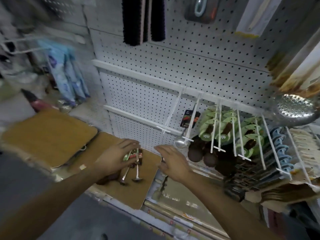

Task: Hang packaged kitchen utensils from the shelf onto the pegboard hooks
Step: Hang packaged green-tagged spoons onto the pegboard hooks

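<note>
Looking down from the head camera, the left hand (115,157) curls its fingers over the carded tops of a small bunch of packaged metal ladles (133,163), gripping them where they lie on a brown board (121,193) at the front of the shelf. Their steel handles run toward the viewer and end in small bowls resting on the board. The right hand (173,162) hovers just beside them, fingers straight and spread, palm down, holding nothing; the two hands are near one another but apart.

A second brown board (48,134) lies to the left, overlapping the first at its edge. Behind both rises the white pegboard (173,66). White wire hooks (173,111) jut from a rail on it. One hook near the middle carries a single ladle on a dark card (189,119), its bowl hanging low, just above the right hand. The hooks further right hold green-carded utensils with dark brown rounded heads (223,129), then pale blue items (278,148), then a cream-coloured row at the frame edge. A perforated steel skimmer (296,108) hangs at the far right. High on the pegboard hang black brushes (143,19). Blue packets (69,73) hang to the left, blurred. Along the shelf's front edge run rolls in printed wrap (176,213).
</note>
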The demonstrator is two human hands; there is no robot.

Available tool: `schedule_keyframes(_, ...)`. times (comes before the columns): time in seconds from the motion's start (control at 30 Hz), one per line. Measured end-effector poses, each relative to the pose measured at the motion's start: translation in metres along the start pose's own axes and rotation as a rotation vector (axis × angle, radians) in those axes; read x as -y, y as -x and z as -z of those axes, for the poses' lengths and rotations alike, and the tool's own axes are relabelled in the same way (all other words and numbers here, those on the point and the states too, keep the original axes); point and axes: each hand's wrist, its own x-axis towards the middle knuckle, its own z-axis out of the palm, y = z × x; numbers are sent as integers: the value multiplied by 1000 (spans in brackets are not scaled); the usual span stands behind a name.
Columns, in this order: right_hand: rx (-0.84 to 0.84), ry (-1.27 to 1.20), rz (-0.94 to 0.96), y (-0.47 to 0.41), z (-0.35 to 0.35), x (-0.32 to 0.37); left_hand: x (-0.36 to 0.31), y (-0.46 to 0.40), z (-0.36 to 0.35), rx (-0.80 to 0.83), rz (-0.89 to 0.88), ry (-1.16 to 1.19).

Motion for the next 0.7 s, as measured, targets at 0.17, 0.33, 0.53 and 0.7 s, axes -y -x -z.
schedule_keyframes(0.17,44,-23,63,-38,-24,30,43,36,15,40,53,-52)
schedule_keyframes(0.33,118,-46,74,-77,-67,54,103,72,10,70,124,-62)
schedule_keyframes(0.53,226,-93,-38,-124,-153,66,174,113,-30,41,272,32)
schedule_keyframes(0.7,350,-122,-177,-159,-247,66,242,136,-95,228,284,40)
